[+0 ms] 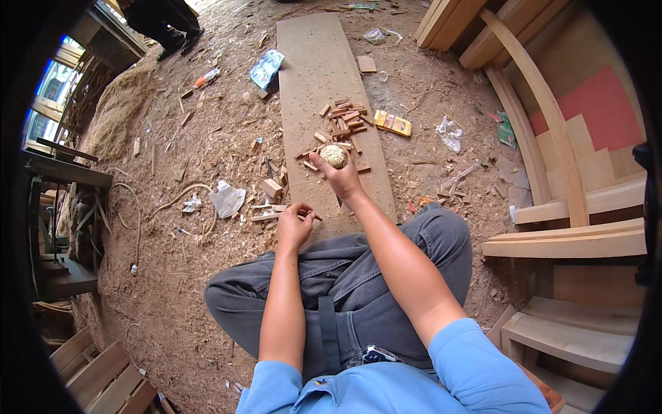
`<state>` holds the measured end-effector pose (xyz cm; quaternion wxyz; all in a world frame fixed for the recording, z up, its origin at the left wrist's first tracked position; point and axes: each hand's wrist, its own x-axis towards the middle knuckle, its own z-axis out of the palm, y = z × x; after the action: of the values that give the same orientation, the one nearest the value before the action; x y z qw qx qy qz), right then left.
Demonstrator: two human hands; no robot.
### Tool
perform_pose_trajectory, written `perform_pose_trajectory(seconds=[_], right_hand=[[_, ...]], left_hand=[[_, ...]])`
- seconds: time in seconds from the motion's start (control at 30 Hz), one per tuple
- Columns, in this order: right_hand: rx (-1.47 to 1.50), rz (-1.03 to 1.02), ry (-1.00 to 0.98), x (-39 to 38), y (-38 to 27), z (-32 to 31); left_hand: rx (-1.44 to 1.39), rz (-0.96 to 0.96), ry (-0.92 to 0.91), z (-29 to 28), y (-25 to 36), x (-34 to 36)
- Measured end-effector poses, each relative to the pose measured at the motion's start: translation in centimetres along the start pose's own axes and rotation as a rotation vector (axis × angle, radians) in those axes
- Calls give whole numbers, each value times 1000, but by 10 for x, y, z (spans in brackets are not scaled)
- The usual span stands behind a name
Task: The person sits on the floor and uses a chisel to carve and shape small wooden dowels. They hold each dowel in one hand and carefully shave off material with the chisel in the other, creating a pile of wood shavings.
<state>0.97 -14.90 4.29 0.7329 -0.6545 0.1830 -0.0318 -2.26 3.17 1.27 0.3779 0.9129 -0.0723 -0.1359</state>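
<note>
My right hand (343,183) is closed around a round, pale, crinkled ball (334,156), held over the long board between my knees. Its exact material is too small to tell. Lower and to the left, my left hand (295,225) pinches a small brown wood strip (316,217), its tip poking out to the right. Just beyond the ball, a loose pile of small reddish-brown wood strips (347,119) lies on the wide flat board (314,55). A few more strips lie close around my right hand.
Sawdust and scraps cover the ground. A yellow packet (392,123) sits right of the board, a blue packet (267,68) at its left edge. Small wood blocks (272,188) and a cord (138,228) lie left. Wooden frames (572,214) stand right. A person's legs (165,24) show far left.
</note>
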Motion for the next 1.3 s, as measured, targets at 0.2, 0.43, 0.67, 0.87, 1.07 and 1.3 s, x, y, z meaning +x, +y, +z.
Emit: perform_pose_trajectory(seconds=[0.2, 0.43, 0.67, 0.87, 1.07, 1.3], right_hand=[[337, -20, 28, -18, -14, 10], [482, 53, -116, -31, -12, 22], [485, 22, -92, -35, -5, 26], [541, 107, 45, -38, -4, 34], [547, 45, -10, -38, -4, 34], [535, 19, -35, -40, -2, 31]], left_hand=[[-8, 20, -8, 1, 1, -2], [-10, 20, 23, 6, 4, -3], [11, 54, 49, 9, 10, -5], [-5, 54, 72, 11, 8, -4], [-25, 50, 66, 11, 8, -6], [-13, 30, 51, 7, 13, -7]])
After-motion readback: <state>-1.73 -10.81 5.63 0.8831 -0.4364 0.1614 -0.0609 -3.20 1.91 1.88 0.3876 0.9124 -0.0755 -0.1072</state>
